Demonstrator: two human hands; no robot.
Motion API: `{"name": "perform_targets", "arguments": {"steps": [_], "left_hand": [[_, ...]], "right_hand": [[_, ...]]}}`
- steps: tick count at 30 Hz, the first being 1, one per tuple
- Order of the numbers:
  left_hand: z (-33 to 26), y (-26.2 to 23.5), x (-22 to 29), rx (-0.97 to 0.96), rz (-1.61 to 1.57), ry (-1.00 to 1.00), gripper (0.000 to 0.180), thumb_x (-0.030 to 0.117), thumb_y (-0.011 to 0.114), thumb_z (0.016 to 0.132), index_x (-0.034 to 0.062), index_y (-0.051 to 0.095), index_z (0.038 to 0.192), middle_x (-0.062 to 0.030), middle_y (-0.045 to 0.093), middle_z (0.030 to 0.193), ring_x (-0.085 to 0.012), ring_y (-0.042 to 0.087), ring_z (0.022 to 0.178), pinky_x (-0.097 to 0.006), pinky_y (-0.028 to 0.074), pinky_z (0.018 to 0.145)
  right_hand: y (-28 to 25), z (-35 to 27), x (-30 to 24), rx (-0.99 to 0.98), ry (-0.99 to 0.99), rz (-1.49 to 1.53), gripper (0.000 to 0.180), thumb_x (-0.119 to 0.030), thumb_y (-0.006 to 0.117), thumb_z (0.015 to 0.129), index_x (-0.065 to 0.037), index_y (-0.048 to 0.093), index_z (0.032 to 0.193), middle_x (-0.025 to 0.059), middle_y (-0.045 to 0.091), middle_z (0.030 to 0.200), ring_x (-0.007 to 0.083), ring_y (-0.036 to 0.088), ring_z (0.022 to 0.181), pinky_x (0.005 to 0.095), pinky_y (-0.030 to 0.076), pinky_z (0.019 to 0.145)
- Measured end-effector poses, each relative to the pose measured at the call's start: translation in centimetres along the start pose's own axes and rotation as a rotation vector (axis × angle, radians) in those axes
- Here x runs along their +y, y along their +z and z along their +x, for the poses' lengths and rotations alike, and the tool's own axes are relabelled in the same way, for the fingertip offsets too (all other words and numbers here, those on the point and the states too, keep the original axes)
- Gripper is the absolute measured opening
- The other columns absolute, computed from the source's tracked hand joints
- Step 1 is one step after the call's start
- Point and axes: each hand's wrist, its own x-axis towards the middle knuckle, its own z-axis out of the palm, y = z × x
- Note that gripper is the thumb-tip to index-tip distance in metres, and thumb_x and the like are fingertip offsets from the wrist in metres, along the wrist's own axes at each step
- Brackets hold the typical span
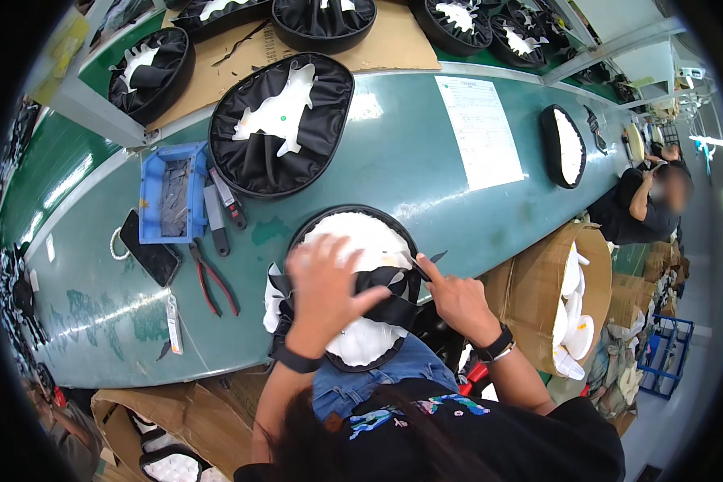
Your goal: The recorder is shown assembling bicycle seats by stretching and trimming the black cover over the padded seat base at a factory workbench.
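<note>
A rounded cushion (357,234) with a white padded face and a black cover around its rim leans between the table edge and my lap. Black strips of cover material (377,308) cross its middle. My left hand (327,293) is spread over the cushion's left part, fingers apart and slightly blurred. At the cushion's right rim, my right hand (460,304) is closed around a slim, dark, blade-like tool (416,263), its forefinger stretched along it. The tool's tip points at the white face; most of its handle is hidden in the hand.
Beyond lies a large black-covered cushion (281,173). A blue bin (145,197), utility knife (230,198), red-handled pliers (210,281) and a phone (149,249) are at left. A paper sheet (480,132) lies right. Cardboard boxes (530,277) flank me; a person (647,197) sits farther right.
</note>
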Motion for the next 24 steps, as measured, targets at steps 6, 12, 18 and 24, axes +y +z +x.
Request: {"name": "perform_targets", "arguments": {"steps": [6, 12, 18, 24], "left_hand": [[-1.4, 4.6, -1.4, -0.091, -0.079, -0.095, 0.023, 0.027, 0.070, 0.077, 0.0087, 0.063, 0.088, -0.0069, 0.058, 0.105, -0.0244, 0.046, 0.112, -0.050, 0.029, 0.095], [-2.7, -1.2, -2.9, 0.410, -1.541, -0.739, 0.010, 0.013, 0.065, 0.080, 0.0046, 0.061, 0.078, -0.0003, 0.056, 0.079, -0.0052, 0.050, 0.078, -0.021, 0.039, 0.069], [-18.4, -5.6, -4.0, -0.540, -0.143, -0.486, 0.022, 0.023, 0.074, 0.073, 0.0051, 0.065, 0.083, -0.0072, 0.063, 0.076, -0.0123, 0.060, 0.076, -0.029, 0.047, 0.067], [-17.8, 3.0, -2.1, 0.517, -0.591, -0.939, 0.064, 0.031, 0.071, 0.084, -0.0055, 0.044, 0.129, -0.0189, 0.056, 0.121, -0.0227, 0.055, 0.109, -0.034, 0.045, 0.091]], "right_hand": [[2.0, -2.2, -1.9, 0.024, 0.064, 0.090, 0.055, -0.020, 0.052, 0.091, -0.001, 0.033, 0.139, 0.0159, 0.058, 0.057, 0.0377, 0.057, 0.049, 0.0501, 0.044, 0.047], [3.8, -6.0, -2.5, -0.097, 0.193, 0.459, 0.050, -0.023, 0.054, 0.091, -0.003, 0.037, 0.134, 0.0243, 0.062, 0.070, 0.0429, 0.062, 0.064, 0.0475, 0.050, 0.060], [3.9, 2.3, 0.4, 0.224, 0.247, 0.832, 0.057, -0.024, 0.072, 0.081, 0.001, 0.042, 0.122, 0.0134, 0.060, 0.095, 0.0230, 0.059, 0.084, 0.0348, 0.048, 0.074], [4.4, 5.1, -5.5, 0.148, -0.130, 1.015, 0.060, -0.017, 0.070, 0.081, 0.002, 0.036, 0.127, 0.0125, 0.055, 0.109, 0.0215, 0.055, 0.100, 0.0345, 0.043, 0.091]]}}
